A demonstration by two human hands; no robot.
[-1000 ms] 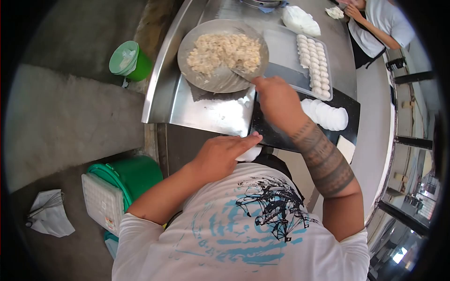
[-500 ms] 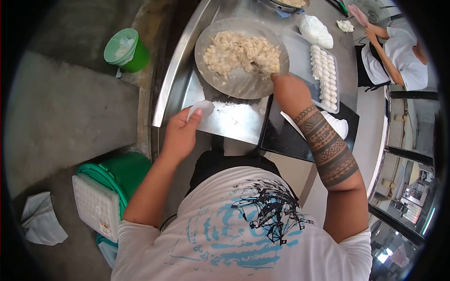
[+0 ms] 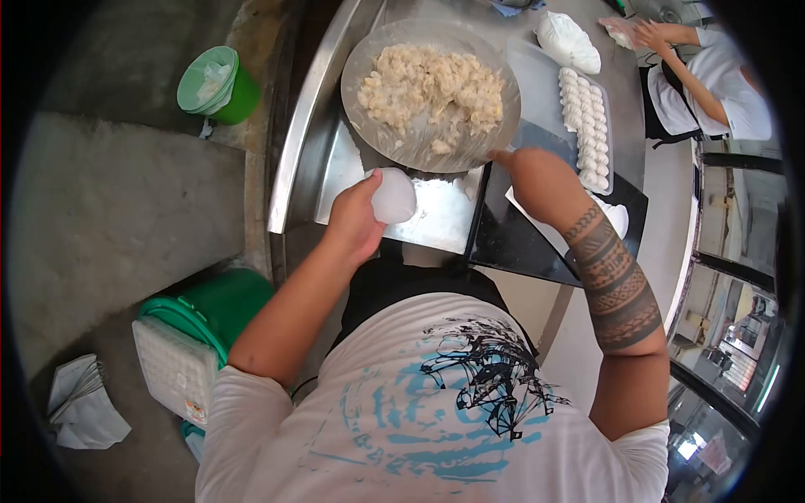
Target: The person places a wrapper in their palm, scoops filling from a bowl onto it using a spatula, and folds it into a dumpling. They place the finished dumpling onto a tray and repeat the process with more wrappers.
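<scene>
My left hand (image 3: pixel 354 220) pinches a thin, round white wrapper (image 3: pixel 395 198) at its edge, in front of the wide metal bowl (image 3: pixel 411 154). Lumpy, pale minced filling (image 3: pixel 436 84) is heaped in that bowl. At the bowl's near right rim is my right hand (image 3: pixel 541 186), fingers curled and one pointing toward the rim. Whatever it grips is too hidden to make out. Rows of white dumplings (image 3: pixel 584 126) sit in a clear plastic tray (image 3: pixel 610 172) to the right. White sheets or wrappers (image 3: pixel 616 220) lie partly behind my right wrist.
A knotted white plastic bag (image 3: pixel 568 42) rests beyond the tray. Across the steel table (image 3: pixel 616 92) a person in a white shirt (image 3: pixel 713 80) handles something pinkish. On the left stand a green bucket (image 3: pixel 239 99) and a green bin (image 3: pixel 214 306).
My left hand has moved right and up, turning the wrapper flat to view. My right hand has drawn back from the filling to the bowl's rim.
</scene>
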